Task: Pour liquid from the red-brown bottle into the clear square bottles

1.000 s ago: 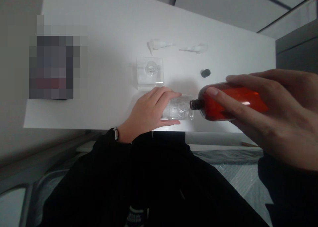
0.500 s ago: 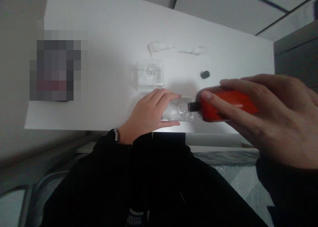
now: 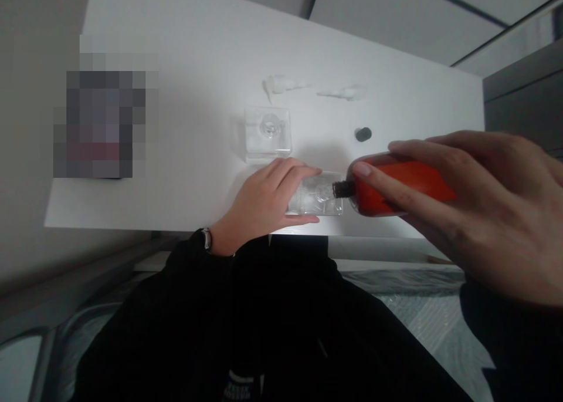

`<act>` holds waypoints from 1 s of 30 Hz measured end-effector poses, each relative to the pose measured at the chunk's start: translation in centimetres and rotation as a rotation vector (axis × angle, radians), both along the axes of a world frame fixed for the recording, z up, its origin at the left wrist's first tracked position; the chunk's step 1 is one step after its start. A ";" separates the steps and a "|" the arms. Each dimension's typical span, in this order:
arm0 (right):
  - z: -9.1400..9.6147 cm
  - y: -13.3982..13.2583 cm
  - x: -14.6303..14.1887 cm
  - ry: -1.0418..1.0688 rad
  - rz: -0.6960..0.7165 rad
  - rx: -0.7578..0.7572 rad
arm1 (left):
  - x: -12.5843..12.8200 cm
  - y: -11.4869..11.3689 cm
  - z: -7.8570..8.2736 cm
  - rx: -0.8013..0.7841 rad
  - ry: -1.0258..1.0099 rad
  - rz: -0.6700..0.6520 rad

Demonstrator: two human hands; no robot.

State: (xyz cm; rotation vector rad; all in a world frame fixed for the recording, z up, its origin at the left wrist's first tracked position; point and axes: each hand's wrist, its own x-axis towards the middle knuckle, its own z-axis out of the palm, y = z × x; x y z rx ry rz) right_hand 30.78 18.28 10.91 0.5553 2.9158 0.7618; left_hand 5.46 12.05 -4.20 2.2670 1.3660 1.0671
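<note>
My right hand (image 3: 475, 196) is closed around a bottle with a red-orange label (image 3: 413, 182), tipped on its side with its dark threaded neck pointing left. The uncapped neck is over the right part of a clear square bottle (image 3: 308, 199). My left hand (image 3: 275, 193) wraps around that clear bottle from the left, thumb on the near side and fingers on the far side. Whether liquid is running from the neck I cannot tell. A second clear square bottle (image 3: 267, 135) with a round open mouth stands just beyond my left hand.
Two translucent pump heads (image 3: 285, 85) lie farther back on the white table (image 3: 189, 97). A small dark cap (image 3: 363, 134) rests beyond the tipped bottle. At the left end is a blurred-out dark object (image 3: 101, 126). The table's front edge runs close to my body.
Both hands keep nearly the same places, and the red-labelled bottle stays tipped over the clear bottle. The whole view has shifted slightly.
</note>
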 end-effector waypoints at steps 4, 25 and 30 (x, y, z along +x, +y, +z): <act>0.2 0.0 -0.2 -0.018 -0.003 -0.028 | 0.0 0.0 0.1 -0.003 -0.001 0.000; 1.5 -0.6 -0.9 -0.090 -0.056 -0.099 | 0.0 -0.1 -0.1 0.006 0.004 0.007; 1.8 -0.6 -1.0 -0.091 -0.040 -0.093 | 0.1 -0.1 -0.2 0.004 -0.001 0.005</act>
